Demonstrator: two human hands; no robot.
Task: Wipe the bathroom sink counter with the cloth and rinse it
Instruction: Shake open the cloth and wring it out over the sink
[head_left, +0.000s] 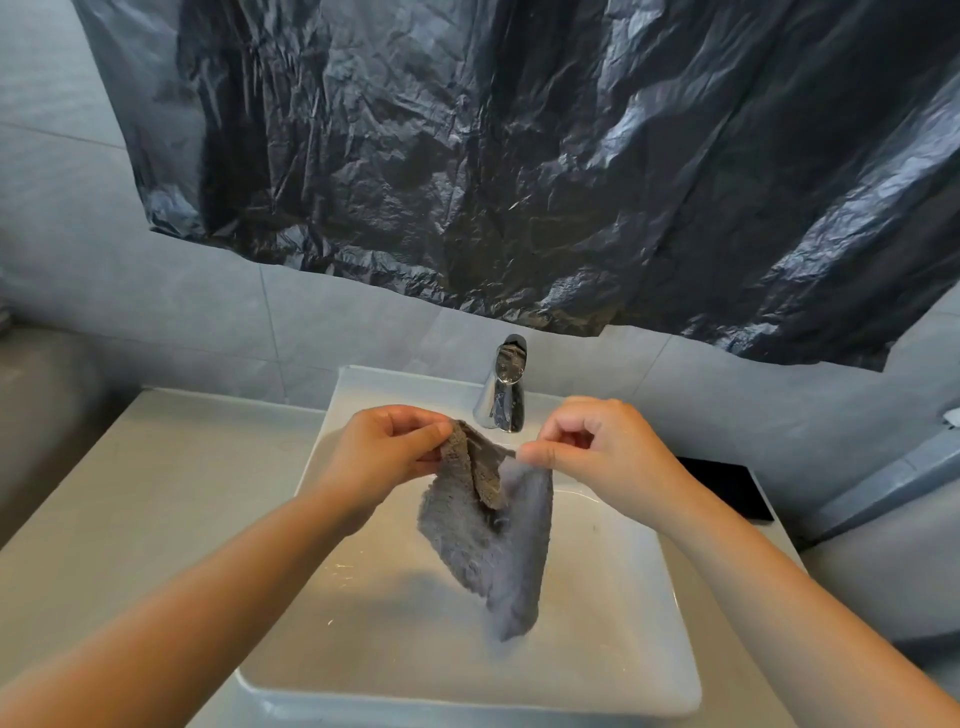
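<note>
A grey fluffy cloth (493, 540) hangs over the white square sink (613, 649), held up by its top edge. My left hand (384, 452) pinches the cloth's upper left corner, and my right hand (597, 457) pinches the upper right corner. The cloth sags between them, its lower tip dangling above the basin. Behind the hands the chrome tap (503, 387) stands at the sink's back edge; no water runs from it. The grey counter (140, 499) spreads to the left of the sink.
A crinkled black plastic sheet (519, 156) covers the wall above the tap. A flat black object (727, 486) lies on the counter right of the sink. Grey tiled wall (156, 301) runs behind the counter.
</note>
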